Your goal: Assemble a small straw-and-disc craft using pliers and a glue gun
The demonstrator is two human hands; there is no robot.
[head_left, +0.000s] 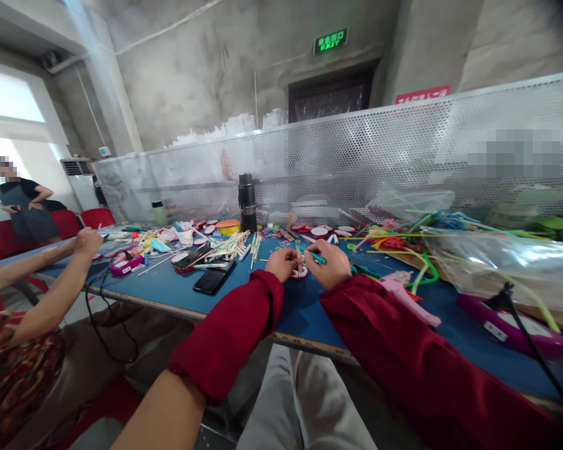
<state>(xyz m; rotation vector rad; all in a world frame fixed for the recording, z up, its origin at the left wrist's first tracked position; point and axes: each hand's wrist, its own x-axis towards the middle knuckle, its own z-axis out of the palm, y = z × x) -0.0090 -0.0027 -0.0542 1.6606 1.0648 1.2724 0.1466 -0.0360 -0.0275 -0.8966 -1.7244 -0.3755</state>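
My left hand (281, 264) is closed, its thumb and forefinger pinched on a flat light wooden stick (298, 255) that stands roughly upright. Close to its right, my right hand (331, 261) is closed around a teal pen-like stick (316, 257), whose tip points toward the left hand. Its exact kind is too small to make out. Just below the fingertips, a small red-and-white round piece (301, 272) sits at the foot of the wooden stick; whether they are joined I cannot tell. Both forearms wear dark red sleeves.
A black phone (212, 279) and a heap of paper-wrapped sticks (232, 245) lie left of my hands. Behind stands a black bottle (247, 203). Pink glue gun (406, 292), purple device (516, 325) and plastic bag (511, 259) are right. A co-worker's hands (89, 240) work at left.
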